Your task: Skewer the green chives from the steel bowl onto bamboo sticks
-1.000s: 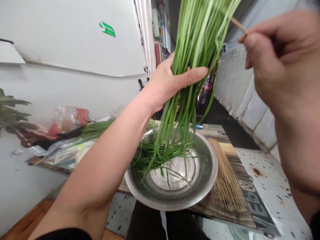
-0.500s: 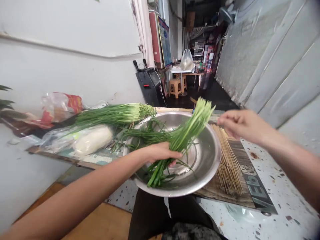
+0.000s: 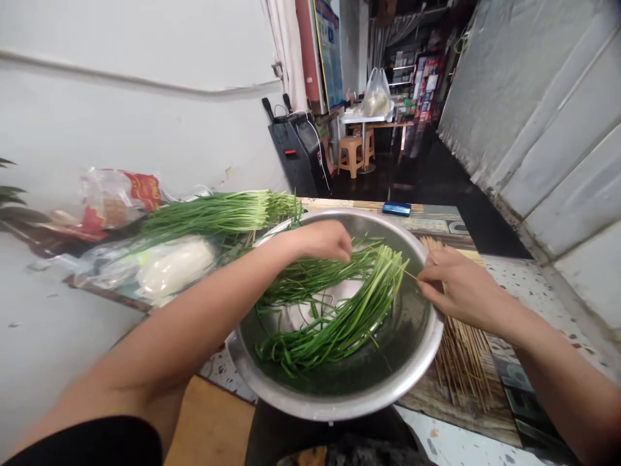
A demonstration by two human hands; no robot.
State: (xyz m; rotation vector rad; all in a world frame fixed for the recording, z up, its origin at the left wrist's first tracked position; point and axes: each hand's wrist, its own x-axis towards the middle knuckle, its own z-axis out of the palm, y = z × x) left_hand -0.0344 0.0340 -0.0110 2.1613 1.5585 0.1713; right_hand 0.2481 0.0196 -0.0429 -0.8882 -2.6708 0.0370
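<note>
A wide metal bowl [image 3: 334, 409] holds green chives. A curved bunch of chives [image 3: 359, 307] lies in it, pale stem ends to the right, and more loose chives [image 3: 310, 275] lie behind. My right hand [image 3: 449, 279] is closed at the bowl's right rim, pinching a thin bamboo skewer [image 3: 411, 276] whose far end reaches the bunch's pale ends. My left hand [image 3: 330, 241] is curled closed above the chives at the back of the bowl; its fingertips face away, and anything in them is hidden.
Several bamboo skewers [image 3: 463, 362] lie on the board right of the bowl. A big pile of chives [image 3: 213, 217] lies at left, behind a white bundle in plastic [image 3: 174, 268]. A blue object [image 3: 396, 208] sits past the bowl. A black speaker-like case [image 3: 301, 152] stands by the wall.
My left hand has let go of the chive bunch, which now lies in the bowl, and has moved up and back. My right hand has come to the rim with a skewer showing.
</note>
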